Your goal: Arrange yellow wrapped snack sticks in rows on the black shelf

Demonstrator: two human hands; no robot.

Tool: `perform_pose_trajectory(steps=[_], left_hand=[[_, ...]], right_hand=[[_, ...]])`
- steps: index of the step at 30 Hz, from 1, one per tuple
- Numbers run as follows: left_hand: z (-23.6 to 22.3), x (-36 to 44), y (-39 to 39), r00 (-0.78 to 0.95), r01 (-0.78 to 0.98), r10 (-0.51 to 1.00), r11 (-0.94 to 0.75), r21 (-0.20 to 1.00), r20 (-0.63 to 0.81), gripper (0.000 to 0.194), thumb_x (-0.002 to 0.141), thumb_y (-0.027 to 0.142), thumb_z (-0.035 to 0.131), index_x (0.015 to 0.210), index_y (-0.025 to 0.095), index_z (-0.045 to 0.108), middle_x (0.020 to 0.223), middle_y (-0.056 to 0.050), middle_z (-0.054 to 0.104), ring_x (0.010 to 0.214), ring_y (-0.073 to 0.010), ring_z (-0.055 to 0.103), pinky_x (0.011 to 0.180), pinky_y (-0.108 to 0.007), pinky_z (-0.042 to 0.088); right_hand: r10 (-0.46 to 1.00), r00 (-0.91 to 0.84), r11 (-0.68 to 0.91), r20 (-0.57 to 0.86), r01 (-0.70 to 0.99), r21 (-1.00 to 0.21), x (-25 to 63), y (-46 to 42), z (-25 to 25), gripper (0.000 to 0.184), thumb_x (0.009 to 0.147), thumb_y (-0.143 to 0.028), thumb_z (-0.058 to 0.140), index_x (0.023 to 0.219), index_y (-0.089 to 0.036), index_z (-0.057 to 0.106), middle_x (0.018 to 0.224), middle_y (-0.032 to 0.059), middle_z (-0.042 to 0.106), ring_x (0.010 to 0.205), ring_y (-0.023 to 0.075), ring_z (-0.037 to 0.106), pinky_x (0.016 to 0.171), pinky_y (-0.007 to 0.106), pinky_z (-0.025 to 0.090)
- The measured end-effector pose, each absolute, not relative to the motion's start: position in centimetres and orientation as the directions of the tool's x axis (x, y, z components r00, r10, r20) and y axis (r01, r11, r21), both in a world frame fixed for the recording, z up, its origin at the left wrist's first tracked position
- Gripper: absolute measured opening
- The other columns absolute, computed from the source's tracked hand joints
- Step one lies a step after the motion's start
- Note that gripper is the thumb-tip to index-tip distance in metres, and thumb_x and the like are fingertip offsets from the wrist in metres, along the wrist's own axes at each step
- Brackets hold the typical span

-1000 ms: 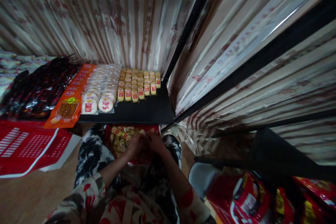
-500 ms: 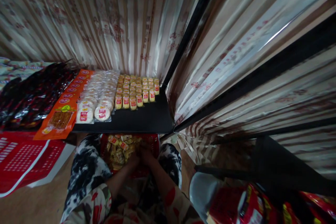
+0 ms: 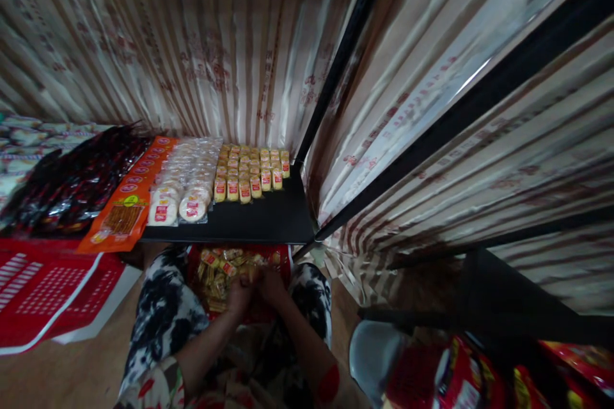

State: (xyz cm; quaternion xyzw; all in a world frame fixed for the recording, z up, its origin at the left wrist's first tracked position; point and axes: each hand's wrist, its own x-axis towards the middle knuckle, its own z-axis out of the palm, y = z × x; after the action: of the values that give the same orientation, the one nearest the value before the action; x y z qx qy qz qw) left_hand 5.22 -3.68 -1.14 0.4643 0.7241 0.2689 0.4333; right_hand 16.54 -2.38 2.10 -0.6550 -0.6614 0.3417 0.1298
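Observation:
My left hand [image 3: 240, 293] and my right hand [image 3: 270, 285] are close together over a red basket [image 3: 289, 262] between my knees. Loose yellow snack packets [image 3: 215, 281] with red labels fill its left part. My left fingers are closed around what looks like a small yellow snack packet. Beside them my right fingers are curled in; whatever they grip is too dark to make out. Just beyond the basket, similar packets [image 3: 244, 188] stand in rows on a black shelf [image 3: 249, 223].
Left of the rows lie round white crackers [image 3: 194, 206] in clear wrap, an orange snack bag [image 3: 119, 223] and dark glossy packets [image 3: 71, 185]. A red basket with a white handle [image 3: 43, 287] stands at left. A grey stool [image 3: 374, 354] and red bags [image 3: 460, 374] are at right.
My left hand has turned and lifted slightly, with the yellow packet showing more at its fingertips. My right hand stays beside it. The view has shifted a little.

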Motion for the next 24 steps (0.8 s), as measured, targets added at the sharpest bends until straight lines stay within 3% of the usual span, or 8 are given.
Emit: perform_pose_trajectory(steps=[4,7,14,19,24], left_hand=[[1.7,4.3,-4.5,-0.236,0.182,0.911,0.384,0.905,-0.339,0.012,0.056,0.013,0.054,0.066,0.017,0.049,0.061,0.003,0.056,0.061,-0.0125,0.056,0.061,-0.023,0.045],[4.6,3.9,-4.9,-0.264,0.077,0.925,0.301,0.951,-0.271,0.015,0.055,0.017,0.055,0.069,0.018,0.05,0.061,0.003,0.055,0.057,-0.0115,0.054,0.06,-0.024,0.044],[10.0,4.3,-3.8,-0.239,0.036,0.961,0.152,0.988,-0.139,0.024,0.062,0.028,0.056,0.082,0.018,0.05,0.071,0.0,0.058,0.064,-0.013,0.057,0.061,-0.025,0.046],[11.5,5.2,-1.4,-0.212,0.024,0.973,0.097,0.995,-0.089,0.019,0.063,0.021,0.055,0.081,0.017,0.05,0.071,-0.001,0.058,0.065,-0.0127,0.058,0.063,-0.025,0.047],[12.6,6.5,0.8,-0.159,0.074,0.986,0.069,0.995,-0.057,0.019,0.065,0.014,0.051,0.084,0.016,0.052,0.073,0.0,0.06,0.064,-0.0116,0.058,0.063,-0.024,0.047]], right_hand=[[0.973,-0.031,-0.155,-0.23,0.65,-0.744,16.2,-3.2,4.7,0.04,0.068,-0.006,0.049,0.105,-0.018,0.057,0.09,0.0033,0.067,0.082,0.0149,0.062,0.075,0.024,0.046],[0.988,0.018,-0.136,-0.153,0.566,-0.813,15.6,-3.6,6.8,0.035,0.067,-0.008,0.05,0.1,-0.02,0.057,0.082,0.0006,0.065,0.071,0.0132,0.061,0.07,0.024,0.048],[0.995,0.072,0.023,0.068,0.499,-0.866,15.3,-3.3,10.2,0.031,0.072,-0.017,0.05,0.101,-0.021,0.058,0.097,0.0042,0.062,0.086,0.0162,0.059,0.074,0.028,0.051],[0.987,0.102,0.058,0.126,0.508,-0.86,15.8,-2.3,11.1,0.045,0.072,-0.017,0.051,0.117,-0.023,0.052,0.105,0.0053,0.06,0.092,0.0181,0.058,0.075,0.03,0.051],[0.973,0.175,0.049,0.153,0.489,-0.871,16.7,-0.4,11.6,0.045,0.073,-0.021,0.05,0.118,-0.019,0.05,0.109,0.0077,0.06,0.094,0.0187,0.058,0.076,0.031,0.052]])
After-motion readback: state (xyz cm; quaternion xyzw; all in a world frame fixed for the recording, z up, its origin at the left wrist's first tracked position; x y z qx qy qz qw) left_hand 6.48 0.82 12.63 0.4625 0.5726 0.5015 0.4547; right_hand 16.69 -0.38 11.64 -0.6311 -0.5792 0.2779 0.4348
